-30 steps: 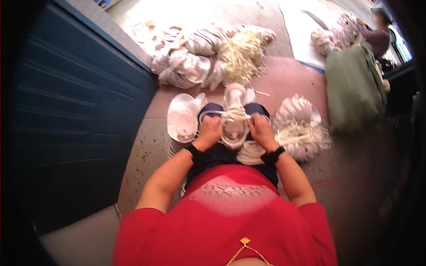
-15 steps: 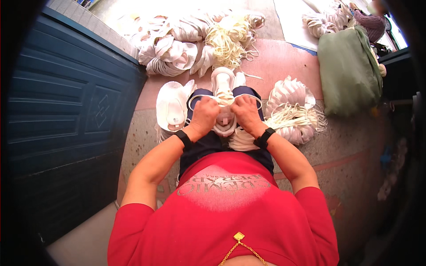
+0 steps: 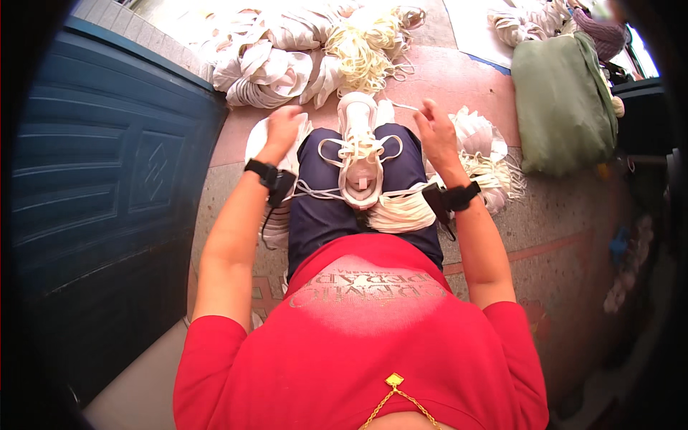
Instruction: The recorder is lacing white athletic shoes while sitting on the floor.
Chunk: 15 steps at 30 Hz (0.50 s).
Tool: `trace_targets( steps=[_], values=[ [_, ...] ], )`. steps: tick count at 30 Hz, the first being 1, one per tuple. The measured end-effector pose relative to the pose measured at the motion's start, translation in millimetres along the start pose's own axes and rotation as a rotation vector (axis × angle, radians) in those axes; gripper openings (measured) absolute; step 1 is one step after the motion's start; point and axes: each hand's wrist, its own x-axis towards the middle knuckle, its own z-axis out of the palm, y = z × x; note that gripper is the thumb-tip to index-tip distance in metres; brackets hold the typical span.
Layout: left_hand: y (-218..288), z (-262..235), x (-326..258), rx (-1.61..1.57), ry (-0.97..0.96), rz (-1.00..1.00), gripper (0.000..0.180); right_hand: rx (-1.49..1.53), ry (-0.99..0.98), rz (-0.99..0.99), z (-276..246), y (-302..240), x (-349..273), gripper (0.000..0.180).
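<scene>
A white shoe (image 3: 360, 118) lies on my thighs, its opening toward me. Cream laces (image 3: 362, 149) are tied across its front, with a loop out to each side. My left hand (image 3: 284, 130) is raised left of the shoe, fingers loosely bent and somewhat blurred, holding nothing visible. On the other side my right hand (image 3: 437, 135) is up, open with fingers apart, clear of the laces. Beneath the left hand a pale shoe piece (image 3: 256, 137) is partly hidden. A bundle of cream laces (image 3: 401, 211) rests by my right thigh.
A big heap of white shoe pieces (image 3: 269, 72) with yellowish laces (image 3: 362, 54) lies ahead. More pieces with laces (image 3: 479, 136) are at right, near a green sack (image 3: 562, 107). A blue panelled door (image 3: 107, 172) stands at left. Another person's sleeve (image 3: 602, 36) shows far right.
Both hands have let go of the laces and moved apart, outward and up from the shoe. The lace loops now lie free on either side of it.
</scene>
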Motion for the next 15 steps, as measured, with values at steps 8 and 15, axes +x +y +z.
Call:
trace_targets(
  steps=[8,15],
  values=[
    [-161,-68,-40,0.505,-0.076,-0.387,0.031,-0.172,-0.432,-0.217,-24,22,-68,0.008],
    [-107,-65,-32,0.703,-0.116,-0.189,0.027,-0.584,-0.736,-0.306,-5,-12,-76,0.009]
  ],
)
